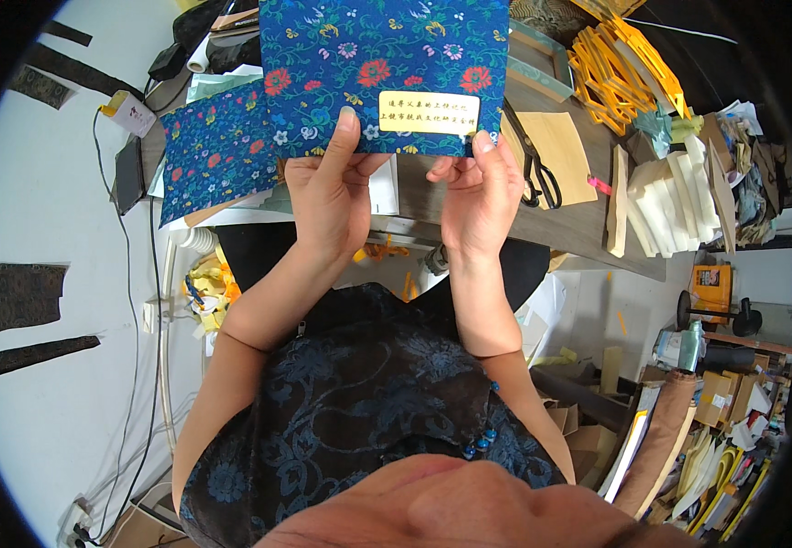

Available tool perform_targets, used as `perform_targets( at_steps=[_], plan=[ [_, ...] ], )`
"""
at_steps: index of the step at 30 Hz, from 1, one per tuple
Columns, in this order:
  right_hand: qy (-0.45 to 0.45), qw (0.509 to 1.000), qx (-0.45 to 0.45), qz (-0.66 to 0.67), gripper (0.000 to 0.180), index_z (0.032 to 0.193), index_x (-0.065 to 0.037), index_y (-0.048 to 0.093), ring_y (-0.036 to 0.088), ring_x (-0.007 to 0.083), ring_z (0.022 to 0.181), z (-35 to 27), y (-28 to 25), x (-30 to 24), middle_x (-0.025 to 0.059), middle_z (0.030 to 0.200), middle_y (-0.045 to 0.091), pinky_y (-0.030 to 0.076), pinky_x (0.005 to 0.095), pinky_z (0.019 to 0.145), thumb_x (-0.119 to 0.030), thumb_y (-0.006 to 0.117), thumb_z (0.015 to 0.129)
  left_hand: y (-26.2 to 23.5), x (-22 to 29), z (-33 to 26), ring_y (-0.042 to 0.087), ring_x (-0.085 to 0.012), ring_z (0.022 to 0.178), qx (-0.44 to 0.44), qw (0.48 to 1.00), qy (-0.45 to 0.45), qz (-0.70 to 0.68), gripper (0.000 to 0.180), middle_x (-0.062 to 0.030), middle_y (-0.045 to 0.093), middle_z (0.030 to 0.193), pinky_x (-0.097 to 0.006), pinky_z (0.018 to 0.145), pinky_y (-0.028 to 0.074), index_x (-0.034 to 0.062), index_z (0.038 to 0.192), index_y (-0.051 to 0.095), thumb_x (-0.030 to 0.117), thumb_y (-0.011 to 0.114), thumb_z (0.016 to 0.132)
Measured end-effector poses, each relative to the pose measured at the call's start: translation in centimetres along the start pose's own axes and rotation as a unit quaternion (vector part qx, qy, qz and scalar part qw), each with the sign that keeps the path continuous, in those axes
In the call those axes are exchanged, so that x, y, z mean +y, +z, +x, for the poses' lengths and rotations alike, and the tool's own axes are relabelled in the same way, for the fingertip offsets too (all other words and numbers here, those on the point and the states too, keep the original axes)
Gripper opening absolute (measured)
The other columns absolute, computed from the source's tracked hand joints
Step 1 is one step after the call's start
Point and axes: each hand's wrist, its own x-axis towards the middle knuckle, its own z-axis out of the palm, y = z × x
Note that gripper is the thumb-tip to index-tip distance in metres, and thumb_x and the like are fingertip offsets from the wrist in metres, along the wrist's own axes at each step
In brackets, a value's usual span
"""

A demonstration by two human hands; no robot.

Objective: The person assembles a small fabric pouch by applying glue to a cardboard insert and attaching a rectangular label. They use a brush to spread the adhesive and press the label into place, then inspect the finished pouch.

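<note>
Between my two hands is a flat blue floral fabric-covered panel (pixel 368 73), held up by its near edge. Red, pink and yellow blossoms pattern it, and a small cream-gold label (pixel 428 112) with writing sits near its lower right corner. My left hand (pixel 332 201) grips the edge with the thumb on top and fingers underneath. At the right corner, my right hand (pixel 482 201) is closed on the panel, its thumb beside the label. A second blue floral piece (pixel 213 155) lies to the left. Whether the held panel opens like a cover cannot be seen.
Black-handled scissors (pixel 542 173) rest by brown paper (pixel 560 151) on the wooden table (pixel 578 228). Stacked cream blocks (pixel 674 201) and yellow strips (pixel 610 78) stand at right. Cables (pixel 131 274) hang along the left wall.
</note>
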Motion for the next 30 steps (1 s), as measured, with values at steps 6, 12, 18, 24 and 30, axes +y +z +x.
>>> perform_targets(
  at_steps=[6,12,18,24,30],
  plan=[
    [-0.038,0.998,-0.004,-0.041,0.02,0.098,0.004,0.063,0.063,0.0144,0.062,-0.5,-0.9,0.5,0.0107,0.08,0.067,0.054,0.0282,0.06,-0.015,0.058,0.094,0.2,0.2,0.0,0.067,-0.0161,0.086,-0.02,1.0,0.001,-0.013,0.016,-0.0074,0.067,0.098,-0.029,0.07,0.06,0.0021,0.105,0.062,0.01,0.062,0.09],
    [-0.072,0.997,0.0,-0.034,0.021,0.1,0.004,0.063,0.063,0.0144,0.064,-0.6,-1.8,0.7,0.0108,0.082,0.067,0.053,0.0283,0.06,-0.016,0.058,0.094,0.8,0.6,-0.1,0.067,-0.0193,0.089,-0.049,0.998,-0.017,-0.04,0.024,-0.0094,0.065,0.105,-0.033,0.073,0.061,0.0001,0.113,0.056,0.004,0.06,0.09],
    [-0.26,0.946,0.099,-0.166,0.016,0.108,-0.001,0.052,0.055,0.0109,0.057,-0.2,-1.7,-0.5,0.0152,0.089,0.065,0.048,0.0231,0.055,-0.008,0.054,0.094,0.2,0.3,0.0,0.067,-0.019,0.089,-0.053,0.998,-0.002,-0.025,0.027,-0.0094,0.065,0.105,-0.034,0.072,0.061,0.0009,0.114,0.055,0.001,0.061,0.088],
    [-0.08,0.966,-0.055,-0.239,0.01,0.101,-0.002,0.045,0.046,0.0028,0.044,-3.1,1.7,-3.5,0.024,0.104,0.065,0.039,0.0156,0.042,0.002,0.049,0.093,0.2,-0.3,-0.5,0.065,-0.0186,0.093,-0.067,0.997,0.048,-0.01,0.031,-0.0077,0.064,0.107,-0.035,0.075,0.059,0.0054,0.117,0.055,0.001,0.063,0.088],
    [-0.018,0.979,-0.106,-0.174,0.008,0.098,-0.004,0.043,0.045,-0.0002,0.045,-2.3,1.8,-3.1,0.0248,0.105,0.065,0.038,0.0141,0.041,0.003,0.046,0.094,-0.4,-0.9,-0.8,0.063,-0.0184,0.098,-0.094,0.989,0.107,0.041,0.032,-0.0082,0.062,0.112,-0.037,0.078,0.059,0.0073,0.12,0.052,-0.004,0.056,0.09]
  ],
)
